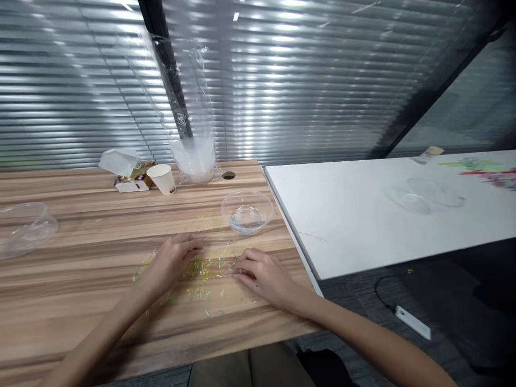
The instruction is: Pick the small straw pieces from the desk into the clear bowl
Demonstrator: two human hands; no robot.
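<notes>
Small yellow-green and pale slivers (205,269) lie scattered on the wood-grain table (80,279). At their left side rests my left hand (173,260), its fingers curled together; whatever they may pinch is too small to make out. My right hand (262,274) is at the right side of the slivers, fingers bent and drawn together around something tiny that I cannot identify. Just beyond my right hand stands a clear round bowl (247,212) with some bluish bits at its bottom.
Another clear bowl (26,228) sits at the far left. A tissue box (135,180), a paper cup (162,179) and bagged clear bowls (196,158) stand at the back. The white table (355,215) on the right holds clear containers (423,196) and coloured strips.
</notes>
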